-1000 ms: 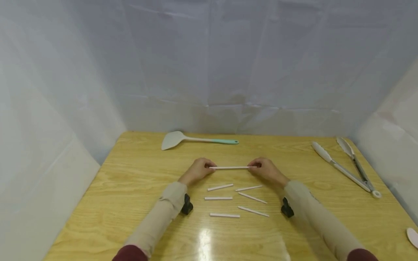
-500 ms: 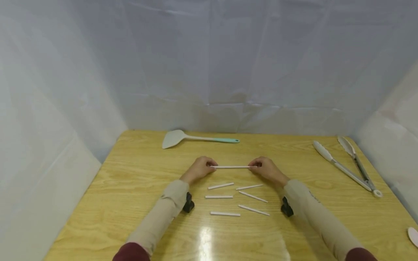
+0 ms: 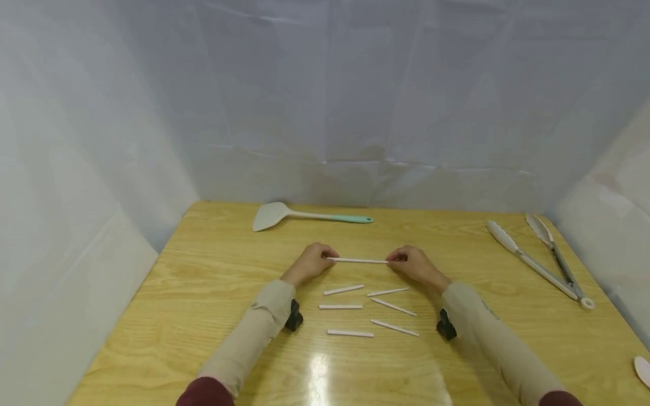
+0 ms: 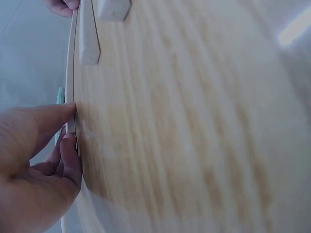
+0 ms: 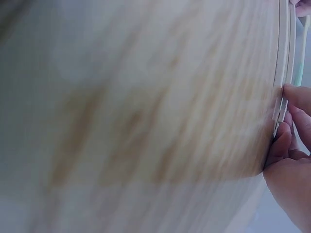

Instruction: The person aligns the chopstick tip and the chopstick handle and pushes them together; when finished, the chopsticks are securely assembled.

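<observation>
A long, thin white stick (image 3: pixel 361 260) lies level between my two hands, low over the table or on it; I cannot tell which. My left hand (image 3: pixel 311 263) pinches its left end between thumb and fingers, and the left wrist view shows the thumb (image 4: pixel 63 114) against it. At the other end, my right hand (image 3: pixel 413 265) holds the tip with its fingers curled in. Nearer the body, several shorter white sticks lie in two loose columns, among them one stick (image 3: pixel 350 333) at front left and another stick (image 3: pixel 394 328) at front right.
A spatula (image 3: pixel 271 216) with a mint-green handle lies along the back of the wooden table (image 3: pixel 193 316). Spread tongs (image 3: pixel 545 273) rest at the right. A pale rounded object (image 3: pixel 642 370) is cut off at the right edge. White sheeting (image 3: pixel 355 101) encloses the back and sides.
The stick's right end showed past my right fingertips before; now it ends at them. Its right end sits slightly lower in view. The loose sticks have not moved.
</observation>
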`<state>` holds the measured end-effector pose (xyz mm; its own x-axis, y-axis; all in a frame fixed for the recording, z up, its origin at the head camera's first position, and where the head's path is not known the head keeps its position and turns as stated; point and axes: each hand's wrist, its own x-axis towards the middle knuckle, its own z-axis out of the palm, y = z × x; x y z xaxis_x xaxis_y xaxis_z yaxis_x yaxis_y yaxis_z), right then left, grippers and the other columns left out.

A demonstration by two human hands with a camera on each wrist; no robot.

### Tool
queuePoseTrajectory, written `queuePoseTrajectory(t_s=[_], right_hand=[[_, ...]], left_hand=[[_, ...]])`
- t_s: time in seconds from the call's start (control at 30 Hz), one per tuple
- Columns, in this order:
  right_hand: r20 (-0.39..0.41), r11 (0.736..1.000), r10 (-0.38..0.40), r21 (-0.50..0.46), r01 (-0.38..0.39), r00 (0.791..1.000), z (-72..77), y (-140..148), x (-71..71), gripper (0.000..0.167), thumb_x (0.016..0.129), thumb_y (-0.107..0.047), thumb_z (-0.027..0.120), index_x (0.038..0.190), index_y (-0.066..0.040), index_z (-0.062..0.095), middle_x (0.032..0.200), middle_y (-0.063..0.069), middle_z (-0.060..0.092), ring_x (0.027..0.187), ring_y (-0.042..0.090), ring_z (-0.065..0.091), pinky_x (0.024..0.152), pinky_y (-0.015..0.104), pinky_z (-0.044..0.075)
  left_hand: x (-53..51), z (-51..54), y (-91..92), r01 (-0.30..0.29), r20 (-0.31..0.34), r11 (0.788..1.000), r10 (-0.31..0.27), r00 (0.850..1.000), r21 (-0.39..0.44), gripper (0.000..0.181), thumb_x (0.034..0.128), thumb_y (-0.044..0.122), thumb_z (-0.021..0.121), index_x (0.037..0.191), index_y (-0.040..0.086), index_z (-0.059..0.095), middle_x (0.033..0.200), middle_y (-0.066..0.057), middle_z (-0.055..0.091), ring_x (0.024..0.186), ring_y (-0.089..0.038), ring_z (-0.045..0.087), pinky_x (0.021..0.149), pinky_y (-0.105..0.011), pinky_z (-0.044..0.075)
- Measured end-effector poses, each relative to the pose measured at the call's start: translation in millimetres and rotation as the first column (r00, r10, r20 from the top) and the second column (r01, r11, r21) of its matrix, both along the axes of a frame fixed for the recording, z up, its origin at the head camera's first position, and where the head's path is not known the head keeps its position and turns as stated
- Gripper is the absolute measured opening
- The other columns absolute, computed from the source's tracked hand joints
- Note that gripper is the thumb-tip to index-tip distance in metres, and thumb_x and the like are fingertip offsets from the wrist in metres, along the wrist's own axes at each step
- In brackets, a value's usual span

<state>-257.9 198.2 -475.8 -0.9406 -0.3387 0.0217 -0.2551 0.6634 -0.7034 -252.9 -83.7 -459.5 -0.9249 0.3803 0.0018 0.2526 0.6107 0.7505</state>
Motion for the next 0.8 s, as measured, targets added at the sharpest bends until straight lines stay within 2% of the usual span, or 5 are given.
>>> queuePoseTrajectory(t_s=[0.43, 0.67, 0.8], right_hand=[[0.020, 1.000, 0.000, -0.031, 0.001, 1.000, 2.9, 2.6, 3.1, 0.015, 0.089, -0.012, 0.066, 0.098, 0.000, 0.070, 0.090, 0.008, 0.064, 0.081, 0.017, 0.055, 0.074, 0.031, 0.046], [0.049, 0.997, 0.001, -0.080, 0.003, 0.999, 5.1, 5.8, 6.6, 0.019, 0.091, -0.015, 0.065, 0.102, 0.000, 0.069, 0.095, 0.010, 0.064, 0.085, 0.018, 0.058, 0.075, 0.030, 0.048], [0.040, 0.992, 0.004, -0.123, 0.001, 0.999, 6.0, 8.1, 9.8, 0.023, 0.091, -0.016, 0.065, 0.105, 0.002, 0.068, 0.099, 0.013, 0.064, 0.087, 0.020, 0.058, 0.077, 0.032, 0.048]], left_hand=[[-1.9, -3.3, -0.8, 0.017, -0.029, 1.000, -0.017, 0.999, 0.003, 0.017, 0.0889, 0.001, 0.062, 0.103, -0.006, 0.067, 0.102, -0.018, 0.066, 0.096, -0.029, 0.060, 0.086, -0.040, 0.049], [2.8, -0.4, -6.2, 0.056, -0.087, 0.998, -0.053, 0.995, 0.026, 0.022, 0.0897, 0.000, 0.060, 0.108, -0.010, 0.064, 0.107, -0.023, 0.064, 0.101, -0.035, 0.060, 0.091, -0.042, 0.048], [7.8, 4.1, -8.6, 0.030, -0.100, 0.998, -0.025, 0.995, 0.055, 0.022, 0.0905, 0.000, 0.059, 0.109, -0.010, 0.064, 0.108, -0.024, 0.062, 0.100, -0.036, 0.059, 0.090, -0.044, 0.048]])
